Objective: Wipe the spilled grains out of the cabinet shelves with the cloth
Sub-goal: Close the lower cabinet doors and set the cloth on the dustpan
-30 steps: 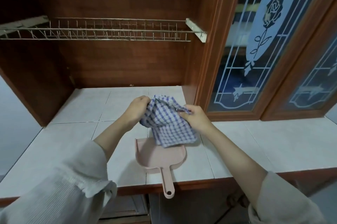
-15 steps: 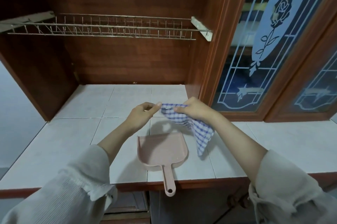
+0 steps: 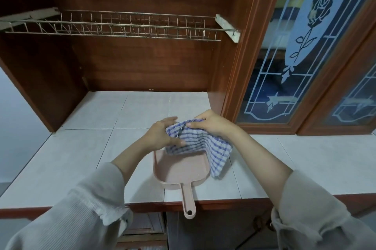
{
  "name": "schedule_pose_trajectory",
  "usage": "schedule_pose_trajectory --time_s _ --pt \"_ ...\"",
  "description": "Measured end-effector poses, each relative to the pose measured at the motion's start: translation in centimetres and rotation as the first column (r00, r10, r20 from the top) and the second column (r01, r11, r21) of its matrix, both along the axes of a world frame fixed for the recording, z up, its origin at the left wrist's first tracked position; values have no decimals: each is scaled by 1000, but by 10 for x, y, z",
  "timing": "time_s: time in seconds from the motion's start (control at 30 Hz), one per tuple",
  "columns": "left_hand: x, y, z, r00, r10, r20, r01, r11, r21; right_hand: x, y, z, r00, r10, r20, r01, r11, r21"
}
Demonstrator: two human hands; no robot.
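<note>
A blue and white checked cloth [image 3: 203, 144] hangs folded between both hands over the far end of a pink dustpan [image 3: 179, 170]. My left hand [image 3: 160, 133] holds the cloth's left edge, thumb in front and fingers behind. My right hand [image 3: 211, 122] grips the top right of the cloth, and a loose corner droops past the dustpan's right side. The dustpan lies on the white tiled shelf [image 3: 81, 148] with its handle sticking out over the front edge. I see no grains on the tiles.
A wire dish rack [image 3: 122, 26] spans the open wooden cabinet above the tiles. To the right stand closed doors with patterned glass [image 3: 295, 46]. The wooden side wall [image 3: 40, 87] bounds the shelf on the left.
The cloth was bunched, then hung from my right hand alone. Now my left hand has taken its left edge and it is spread and folded over the dustpan.
</note>
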State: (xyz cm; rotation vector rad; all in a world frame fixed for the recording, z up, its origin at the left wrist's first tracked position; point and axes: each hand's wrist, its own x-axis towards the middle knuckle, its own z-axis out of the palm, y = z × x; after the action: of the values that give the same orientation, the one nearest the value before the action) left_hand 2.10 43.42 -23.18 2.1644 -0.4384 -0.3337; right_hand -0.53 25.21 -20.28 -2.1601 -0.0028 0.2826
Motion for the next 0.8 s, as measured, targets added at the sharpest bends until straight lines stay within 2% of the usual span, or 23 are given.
schedule_pose_trajectory --time_s 0.07,0.17,0.23,0.27,0.3,0.33,0.37,0.4,0.43,0.5,0.53,0.57,0.63,0.67,0.7,0.73,0.77,0.8 --pt "-1 -1 -1 999 29 -15 -29 999 -29 2 -7 2 998 14 -59 -17 998 -59" --pt "1 2 2 991 116 -74 -128 975 -183 2 -24 3 960 37 -279 -142 919 -369" --pt "5 5 2 972 230 37 -226 970 -88 1 -33 3 970 -30 -242 -70 917 -393" --pt "4 5 1 952 289 99 -290 957 -9 1 -38 2 982 -69 -178 8 947 -321" --pt "6 6 0 941 317 116 -321 947 22 0 -42 3 985 -104 -137 80 982 -171" --pt "7 7 -2 950 307 62 -307 952 -23 0 -49 1 982 -113 -151 122 991 50" --pt "7 7 -1 962 270 -38 -273 956 -106 -2 -54 2 971 -93 -220 159 940 303" --pt "5 8 1 967 221 -129 -241 956 -166 -2 -58 0 959 -90 -268 202 882 426" --pt "6 9 1 964 209 -163 -238 954 -182 -1 -59 -3 952 -142 -271 245 884 398" --pt "12 9 -5 951 302 -63 -303 953 -5 1 -55 -10 945 -295 -139 307 949 76" --pt "13 7 -7 942 335 -8 -334 940 64 1 -51 -12 940 -335 -68 334 942 -24" --pt "12 4 -8 946 322 -23 -320 946 56 1 -47 -14 944 -327 -39 326 945 -31" --pt "10 -2 -6 960 216 -177 -236 966 -105 0 -42 -16 965 -217 -147 242 953 182" --pt "7 -2 -4 957 193 -218 -224 966 -129 -3 -39 -14 961 -186 -203 236 936 260" --pt "9 -2 -5 952 211 -221 -239 965 -108 -3 -37 -15 957 -189 -222 239 944 228" --pt "12 0 -8 952 260 -162 -265 964 -13 1 -39 -18 954 -241 -178 260 961 90" --pt "14 2 -10 946 318 -70 -310 945 99 4 -40 -22 947 -309 -83 302 949 -89" --pt "14 3 -12 932 362 -25 -356 924 140 4 -40 -24 935 -356 -4 347 914 -213"
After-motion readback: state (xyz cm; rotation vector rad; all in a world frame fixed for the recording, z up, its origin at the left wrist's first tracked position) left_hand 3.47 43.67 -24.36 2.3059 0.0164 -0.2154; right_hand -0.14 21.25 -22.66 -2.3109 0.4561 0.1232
